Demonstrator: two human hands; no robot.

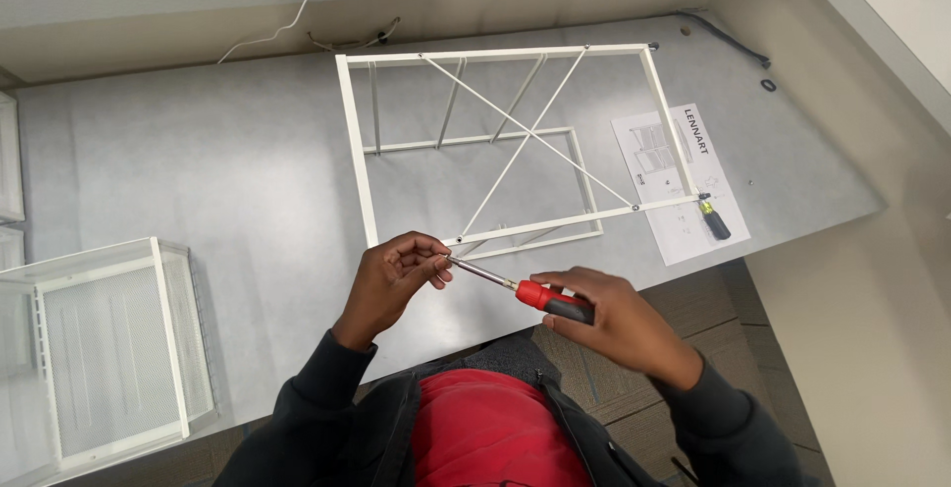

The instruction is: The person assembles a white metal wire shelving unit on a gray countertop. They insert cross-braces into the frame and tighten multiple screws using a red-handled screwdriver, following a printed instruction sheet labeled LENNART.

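Gripping a red-handled screwdriver in the right hand at lower centre, left hand pinched around its tip. Frame on the table looks assembled — crossed braces fitted — mesh drawer at lower left not yet mounted.

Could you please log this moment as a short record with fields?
surface: grey table
right hand: grips red-and-black screwdriver by its handle
left hand: fingertips pinch the screwdriver's tip
frame: white metal frame with crossed braces, lying flat
left side: white mesh drawer
right side: instruction sheet, small second screwdriver on it
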